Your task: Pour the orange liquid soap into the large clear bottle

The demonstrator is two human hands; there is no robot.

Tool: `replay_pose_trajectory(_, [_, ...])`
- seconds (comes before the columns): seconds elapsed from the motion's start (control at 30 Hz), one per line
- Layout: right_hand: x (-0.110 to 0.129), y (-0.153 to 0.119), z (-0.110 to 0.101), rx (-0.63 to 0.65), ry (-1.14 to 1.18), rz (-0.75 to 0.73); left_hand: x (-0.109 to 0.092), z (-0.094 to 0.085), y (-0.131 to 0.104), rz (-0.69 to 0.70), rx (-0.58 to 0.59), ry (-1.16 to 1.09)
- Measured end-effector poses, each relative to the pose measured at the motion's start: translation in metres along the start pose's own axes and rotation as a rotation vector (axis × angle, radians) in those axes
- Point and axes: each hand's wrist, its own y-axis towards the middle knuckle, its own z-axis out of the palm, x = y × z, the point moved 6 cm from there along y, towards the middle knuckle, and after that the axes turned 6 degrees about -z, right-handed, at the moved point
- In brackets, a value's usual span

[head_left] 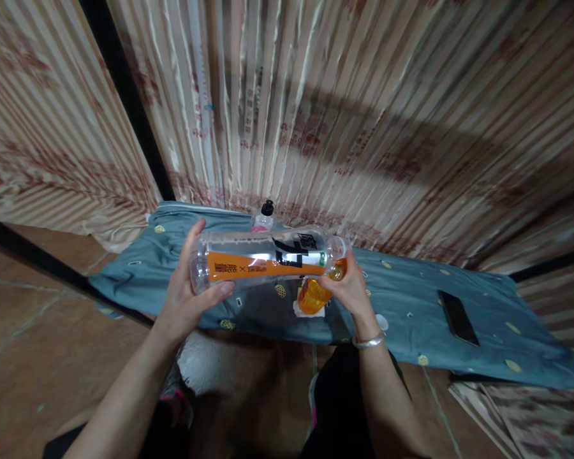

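Observation:
A clear plastic bottle with an orange label lies sideways in the air between my two hands. Its base rests in the grip of my left hand, thumb along the near side. At the neck end, my right hand is closed around the bottle's neck. Just below the neck, an orange-coloured bottle stands on a white tissue, its top partly covered by my right hand. Behind the clear bottle a small bottle with a black cap and pink contents shows only its upper part.
The narrow table has a blue-green cloth with pineapple prints. A black phone lies on its right side, and a round white piece near my right wrist. Striped curtains hang behind, with dark frame poles.

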Motion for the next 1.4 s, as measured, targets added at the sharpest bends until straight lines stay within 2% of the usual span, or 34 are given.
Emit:
replay_pose_trajectory(0.67, [0.001,-0.001,0.001,0.01,0.039,0.011,0.002,0.0,0.001,-0.005,0.01,0.017])
replay_pose_trajectory(1.1, [0.002,-0.001,0.0,0.003,0.024,0.002,0.011,-0.006,0.001,-0.04,-0.084,0.006])
replay_pose_trajectory(1.4, [-0.002,-0.001,0.001,0.009,0.055,0.01,0.008,-0.005,0.0,-0.017,-0.069,0.039])
